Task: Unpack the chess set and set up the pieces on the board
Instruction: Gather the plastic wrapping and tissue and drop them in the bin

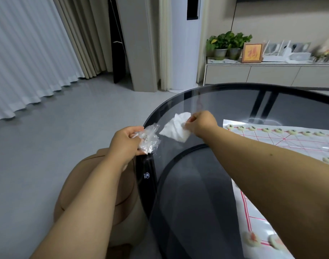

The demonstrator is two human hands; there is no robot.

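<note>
A white chess board sheet (pixel 283 146) with red lines lies on the right side of the round dark glass table (pixel 178 101). Round cream pieces (pixel 264 130) stand in a row along its far edge, and two with red marks (pixel 252 239) sit at its near edge. My left hand (pixel 125 143) grips a crumpled clear plastic bag (pixel 150 140) at the table's left rim. My right hand (pixel 202 124) pinches a white paper sheet (pixel 175 128) lying on the glass left of the board.
A tan stool (pixel 96 186) stands below my left arm beside the table. Grey floor and curtains (pixel 29 53) fill the left. A low cabinet (pixel 253 73) with potted plants and a framed picture stands behind the table, next to a white tower unit (pixel 184 43).
</note>
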